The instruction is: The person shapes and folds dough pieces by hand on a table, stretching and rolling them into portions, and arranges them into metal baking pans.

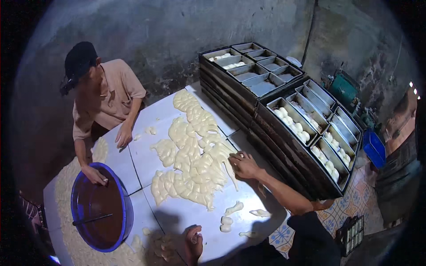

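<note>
A broad, lumpy sheet of pale dough (pixel 191 164) spreads over the middle of the white tiled table (pixel 144 206). At its right edge, my right hand (pixel 245 166) has curled fingers gripping the dough, beside a thin strand trailing toward me. My left hand (pixel 193 243) is low over the table's near side, with its fingers curled in; whatever they may hold is hidden. Between my hands and the near edge lie small loose dough pieces: a rounded pair (pixel 226 224), a longer piece (pixel 234 208) and a flat piece (pixel 260 213).
Stacked dark racks of metal loaf tins (pixel 262 84) stand to the right, some tins holding dough balls (pixel 290 124). Across the table, a person in a cap (pixel 108 95) grips the rim of a blue basin (pixel 102 208) of brown liquid. A blue crate (pixel 373 148) is farther right.
</note>
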Available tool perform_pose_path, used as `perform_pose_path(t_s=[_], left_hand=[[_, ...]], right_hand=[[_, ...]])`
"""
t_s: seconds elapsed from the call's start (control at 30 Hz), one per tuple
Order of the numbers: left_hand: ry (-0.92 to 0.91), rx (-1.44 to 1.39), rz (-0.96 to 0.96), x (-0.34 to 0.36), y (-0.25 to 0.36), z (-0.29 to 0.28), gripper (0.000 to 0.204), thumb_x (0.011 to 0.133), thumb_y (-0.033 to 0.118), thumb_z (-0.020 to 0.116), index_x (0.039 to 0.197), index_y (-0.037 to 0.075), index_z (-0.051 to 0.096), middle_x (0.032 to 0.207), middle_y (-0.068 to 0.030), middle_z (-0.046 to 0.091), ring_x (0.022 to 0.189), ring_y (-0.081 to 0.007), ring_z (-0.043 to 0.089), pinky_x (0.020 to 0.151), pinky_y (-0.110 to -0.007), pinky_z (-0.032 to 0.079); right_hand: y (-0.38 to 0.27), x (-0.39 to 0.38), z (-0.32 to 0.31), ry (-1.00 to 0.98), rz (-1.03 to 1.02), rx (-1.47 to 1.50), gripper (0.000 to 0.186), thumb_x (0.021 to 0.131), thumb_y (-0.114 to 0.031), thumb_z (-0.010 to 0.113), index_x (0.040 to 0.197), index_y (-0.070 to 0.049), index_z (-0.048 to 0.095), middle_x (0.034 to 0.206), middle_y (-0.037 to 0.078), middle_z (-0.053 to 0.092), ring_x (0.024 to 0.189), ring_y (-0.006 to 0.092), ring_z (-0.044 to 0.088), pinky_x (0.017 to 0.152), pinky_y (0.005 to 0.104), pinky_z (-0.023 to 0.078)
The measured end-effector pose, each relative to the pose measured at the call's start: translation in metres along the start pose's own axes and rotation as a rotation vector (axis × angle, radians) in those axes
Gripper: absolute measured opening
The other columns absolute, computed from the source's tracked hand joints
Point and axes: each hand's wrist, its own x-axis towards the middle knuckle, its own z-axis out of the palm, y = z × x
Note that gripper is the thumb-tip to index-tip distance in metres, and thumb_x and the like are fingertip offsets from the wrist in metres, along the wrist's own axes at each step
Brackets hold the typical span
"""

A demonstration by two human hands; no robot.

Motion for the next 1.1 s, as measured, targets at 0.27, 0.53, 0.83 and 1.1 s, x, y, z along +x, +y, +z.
perform_pose_path(t_s=[0.27, 0.53, 0.83, 1.1], left_hand=[[0.105, -0.128, 0.030, -0.014, -0.052, 0.005, 0.024, 0.083, -0.003, 0.056, 0.106, 0.000, 0.059, 0.109, -0.0144, 0.062, 0.098, -0.0203, 0.061, 0.083, -0.031, 0.049], [0.141, -0.048, 0.132, -0.009, -0.050, 0.003, 0.024, 0.080, -0.008, 0.054, 0.101, 0.000, 0.061, 0.103, -0.0126, 0.061, 0.096, -0.0248, 0.062, 0.082, -0.032, 0.051], [0.141, 0.358, 0.158, -0.007, 0.004, 0.011, 0.019, 0.079, -0.004, 0.052, 0.094, -0.003, 0.064, 0.099, -0.0157, 0.067, 0.093, -0.0274, 0.064, 0.084, -0.038, 0.049], [0.120, 0.113, 0.140, -0.016, -0.015, -0.002, 0.022, 0.081, -0.002, 0.051, 0.098, 0.001, 0.064, 0.097, -0.0127, 0.065, 0.097, -0.0254, 0.061, 0.090, -0.037, 0.045]], right_hand=[[0.008, -0.001, 0.014, -0.003, -0.079, -0.064, 0.023, 0.079, -0.020, 0.062, 0.096, -0.005, 0.064, 0.095, 0.013, 0.063, 0.101, 0.0294, 0.055, 0.090, 0.0431, 0.040], [-0.051, -0.117, -0.048, 0.162, 0.293, 0.877, 0.031, 0.092, -0.025, 0.056, 0.081, 0.004, 0.057, 0.077, 0.011, 0.055, 0.073, 0.0201, 0.057, 0.062, 0.0359, 0.047], [-0.073, -0.220, -0.107, 0.755, 0.020, 1.760, 0.018, 0.089, -0.017, 0.060, 0.083, -0.001, 0.053, 0.099, 0.018, 0.056, 0.084, 0.0236, 0.056, 0.067, 0.0330, 0.049], [-0.072, -0.219, -0.068, -0.130, 0.580, -0.118, 0.048, 0.075, -0.022, 0.075, 0.115, -0.004, 0.057, 0.106, 0.016, 0.060, 0.100, 0.0326, 0.059, 0.081, 0.0426, 0.050]])
